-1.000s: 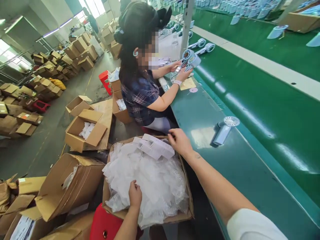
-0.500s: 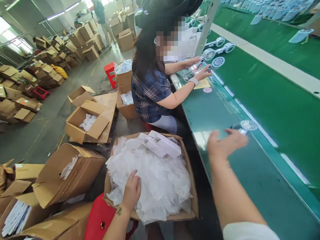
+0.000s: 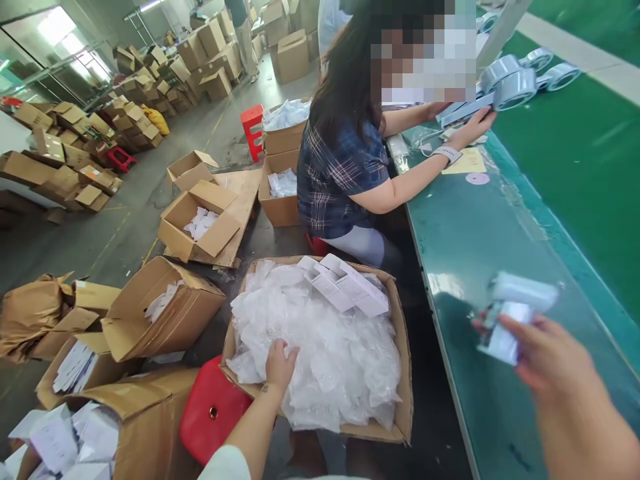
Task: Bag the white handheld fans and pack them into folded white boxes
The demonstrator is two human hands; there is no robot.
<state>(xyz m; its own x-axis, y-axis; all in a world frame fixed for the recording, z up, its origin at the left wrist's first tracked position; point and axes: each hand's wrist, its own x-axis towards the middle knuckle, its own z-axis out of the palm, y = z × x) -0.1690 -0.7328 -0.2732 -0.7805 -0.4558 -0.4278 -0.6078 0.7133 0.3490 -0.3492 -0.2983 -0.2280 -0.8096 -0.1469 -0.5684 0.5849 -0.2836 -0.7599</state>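
My right hand (image 3: 555,360) is wrapped around a pale handheld fan (image 3: 520,293), held above the green work table (image 3: 465,333). Motion blurs the fan's outline. My left hand (image 3: 281,367) lies on a heap of clear plastic bags (image 3: 325,360) in a cardboard box (image 3: 406,400), its thumb apart from the fingers. No bag is visibly gripped in it. Folded white cartons (image 3: 347,283) sit on the far side of that heap.
Across the box, a seated co-worker (image 3: 345,153) holds similar fans (image 3: 510,83) over the table. A red stool (image 3: 210,413) stands beside the box. To the left are open cardboard boxes (image 3: 165,327), one filled with white cartons (image 3: 55,440).
My right hand has picked up the fan from the table and drawn it nearer. My left hand stays on the bags, its thumb now spread. The view has swung left.
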